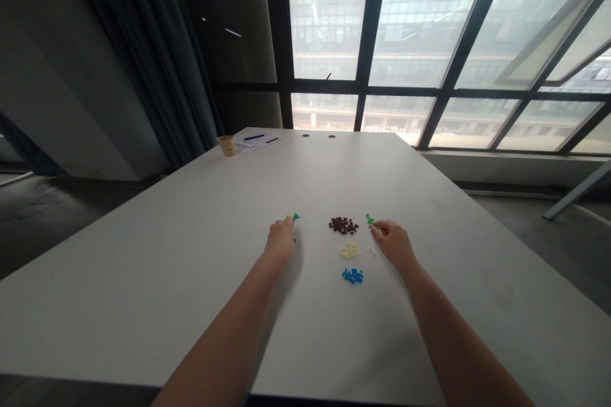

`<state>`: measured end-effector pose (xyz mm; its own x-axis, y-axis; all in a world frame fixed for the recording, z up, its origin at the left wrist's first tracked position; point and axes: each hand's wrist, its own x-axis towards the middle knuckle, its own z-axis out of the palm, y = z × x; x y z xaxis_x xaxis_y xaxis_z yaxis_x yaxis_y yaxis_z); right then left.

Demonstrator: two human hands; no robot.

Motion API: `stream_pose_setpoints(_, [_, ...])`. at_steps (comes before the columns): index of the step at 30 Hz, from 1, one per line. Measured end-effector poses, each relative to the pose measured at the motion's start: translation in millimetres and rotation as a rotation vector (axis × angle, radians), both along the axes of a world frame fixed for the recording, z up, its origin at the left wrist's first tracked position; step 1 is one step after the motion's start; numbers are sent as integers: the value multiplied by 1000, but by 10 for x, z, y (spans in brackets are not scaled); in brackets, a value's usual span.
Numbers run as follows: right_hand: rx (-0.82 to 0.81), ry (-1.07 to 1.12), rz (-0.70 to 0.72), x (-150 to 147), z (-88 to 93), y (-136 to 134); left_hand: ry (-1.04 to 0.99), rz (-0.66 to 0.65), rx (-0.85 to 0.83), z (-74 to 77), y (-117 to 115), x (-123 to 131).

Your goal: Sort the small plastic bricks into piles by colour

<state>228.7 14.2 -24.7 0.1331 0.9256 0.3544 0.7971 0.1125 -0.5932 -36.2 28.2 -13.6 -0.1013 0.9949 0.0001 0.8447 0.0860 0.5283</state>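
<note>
The left hand [281,238] and right hand [391,241] were apart, their grip impossible to tell, with blue-and-green bits [296,217] just beyond the left and green pieces [370,220] just beyond the right, seemingly light and stiff, best pinched by their edges.

Got a paper cup [227,145] at the far left of the white table [191,248], just beside papers [244,144] with a blue pen [254,137] on top. Also spotting a dark blue curtain [138,44] plus black-framed windows [329,19].
</note>
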Motion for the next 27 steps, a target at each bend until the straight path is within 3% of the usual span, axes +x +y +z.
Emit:
stream_pose_setpoints(3, [14, -3, 19, -21, 9, -9, -145, -34, 17, 76, -19, 77])
stream_pose_setpoints(6, [44, 9, 75, -92, 31, -37, -559, -127, -16, 104, -66, 207])
stream_pose_setpoints(9, [97, 35, 179, -205, 68, -95, -1019, -163, -157, 72, -128, 341])
stream_pose_setpoints(12, [159, 69, 324, -329, 102, -170, -1299, -157, -289, 15, -176, 432])
stream_pose_setpoints(17, [243, 108, 475, -485, 120, -258, -1465, -198, -345, -32, -203, 504])
stream_pose_setpoints(27, [360, 124, 419, -532, 175, -303, -1551, -195, -194, 18, -248, 585])
